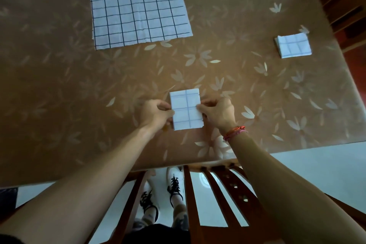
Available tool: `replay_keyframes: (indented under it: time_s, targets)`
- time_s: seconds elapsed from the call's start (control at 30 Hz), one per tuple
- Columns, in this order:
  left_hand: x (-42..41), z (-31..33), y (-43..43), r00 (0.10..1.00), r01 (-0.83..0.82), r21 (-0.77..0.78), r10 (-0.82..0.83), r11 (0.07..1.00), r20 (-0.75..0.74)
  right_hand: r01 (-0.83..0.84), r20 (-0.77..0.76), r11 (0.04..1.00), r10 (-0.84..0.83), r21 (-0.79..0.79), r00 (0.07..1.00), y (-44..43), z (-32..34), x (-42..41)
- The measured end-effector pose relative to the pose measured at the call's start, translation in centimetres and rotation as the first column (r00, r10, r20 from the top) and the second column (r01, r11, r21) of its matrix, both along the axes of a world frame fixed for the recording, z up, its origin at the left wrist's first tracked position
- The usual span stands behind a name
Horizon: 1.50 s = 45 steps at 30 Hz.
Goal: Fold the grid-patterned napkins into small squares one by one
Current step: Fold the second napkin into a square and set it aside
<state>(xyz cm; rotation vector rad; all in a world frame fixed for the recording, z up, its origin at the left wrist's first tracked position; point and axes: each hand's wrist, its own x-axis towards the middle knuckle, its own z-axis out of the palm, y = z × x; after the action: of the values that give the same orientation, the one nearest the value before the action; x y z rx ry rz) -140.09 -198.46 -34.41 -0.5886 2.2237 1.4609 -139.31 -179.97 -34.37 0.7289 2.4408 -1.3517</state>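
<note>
Spread napkin: lies flat at the far side, left of centre, well apart from my hands; I judge it waits its turn
Left hand: my fingers are curled and pinch the left edge of the folded napkin, to keep the layers lined up
Folded napkin: a tall rectangle between my two hands, close to the table's near edge; whether it rests on the cloth or is just lifted I cannot tell; I judge one more fold makes it square
Right hand: curled the same way, pinching the right edge
Finished square: set aside far right, near the table's right edge, out of my working space
Tablecloth: bare stretches left of my hands and ahead of them give room to fold
Chair back: just below the near edge, under my right arm
</note>
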Motion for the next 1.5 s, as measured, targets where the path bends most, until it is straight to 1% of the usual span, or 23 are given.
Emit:
replay_keyframes:
  time_s: [0.3, 0.43, 0.63, 0.73, 0.83, 0.9, 0.97, 1.0, 1.03, 1.1, 1.13, 1.17, 1.23, 1.3, 1.37, 1.47, 1.5]
  targets:
    - [-0.9, -1.0, 0.1, 0.997, 0.061, -0.12, -0.065, 0.991, -0.032, 0.01, 0.013, 1.0, -0.01, 0.021, 1.0, 0.0, -1.5, -0.5]
    - [-0.9, -1.6, 0.1, 0.99, 0.115, -0.221, -0.13, 0.968, -0.057, -0.042, -0.004, 0.996, 0.042, 0.077, 0.999, -0.2, -1.7, -0.5]
    - [-0.6, -1.4, 0.0, 0.986, 0.137, -0.275, -0.158, 0.952, -0.055, -0.09, -0.023, 0.986, 0.094, 0.138, 0.995, -0.5, -1.4, -0.2]
    - [-0.4, -1.0, 0.0, 0.977, 0.167, -0.342, -0.203, 0.925, -0.07, -0.093, -0.044, 0.983, 0.101, 0.156, 0.994, -0.6, -1.5, 0.2]
    - [0.0, -0.5, 0.0, 0.959, 0.21, -0.443, -0.273, 0.872, -0.083, -0.107, -0.056, 0.976, 0.119, 0.188, 0.991, -0.6, -1.3, 0.4]
    - [0.3, -0.5, -0.3, 0.942, 0.222, -0.449, -0.309, 0.866, -0.131, -0.11, -0.096, 0.965, 0.136, 0.24, 0.986, -0.6, -0.9, 0.5]
    - [0.7, -0.8, -1.0, 0.893, 0.243, -0.456, -0.381, 0.856, -0.239, -0.128, -0.17, 0.932, 0.194, 0.339, 0.966, -0.8, -0.7, 0.9]
    - [0.8, -1.1, -1.5, 0.835, 0.268, -0.492, -0.455, 0.828, -0.31, -0.15, -0.21, 0.909, 0.246, 0.39, 0.946, -1.0, -0.8, 1.2]
    - [0.9, -1.7, -2.0, 0.754, 0.311, -0.546, -0.552, 0.778, -0.356, -0.187, -0.246, 0.878, 0.319, 0.442, 0.916, -1.1, -0.9, 1.6]
    - [1.0, -2.9, -2.9, 0.586, 0.403, -0.652, -0.728, 0.642, -0.355, -0.302, -0.246, 0.791, 0.486, 0.533, 0.839, -1.5, -1.6, 2.4]
    - [1.1, -3.5, -3.2, 0.529, 0.44, -0.688, -0.786, 0.576, -0.32, -0.368, -0.21, 0.748, 0.552, 0.552, 0.807, -1.5, -2.0, 2.7]
    - [1.3, -3.8, -3.3, 0.491, 0.47, -0.715, -0.826, 0.517, -0.275, -0.434, -0.157, 0.715, 0.598, 0.549, 0.786, -1.5, -2.4, 2.9]
    - [1.6, -4.2, -3.3, 0.458, 0.505, -0.748, -0.868, 0.431, -0.191, -0.537, -0.046, 0.661, 0.652, 0.524, 0.757, -1.7, -2.9, 3.2]
    - [1.7, -4.4, -3.2, 0.455, 0.528, -0.755, -0.88, 0.387, -0.133, -0.572, 0.002, 0.61, 0.683, 0.548, 0.73, -1.8, -3.3, 3.2]
    - [1.5, -4.5, -3.0, 0.451, 0.533, -0.762, -0.886, 0.367, -0.112, -0.55, 0.009, 0.582, 0.682, 0.599, 0.731, -1.8, -3.3, 3.2]
    - [1.3, -4.6, -2.7, 0.453, 0.52, -0.777, -0.886, 0.355, -0.102, -0.506, -0.007, 0.583, 0.66, 0.635, 0.751, -2.2, -3.1, 3.2]
    - [1.3, -4.7, -2.7, 0.457, 0.517, -0.781, -0.884, 0.351, -0.095, -0.498, -0.055, 0.58, 0.685, 0.645, 0.726, -2.4, -2.6, 2.9]
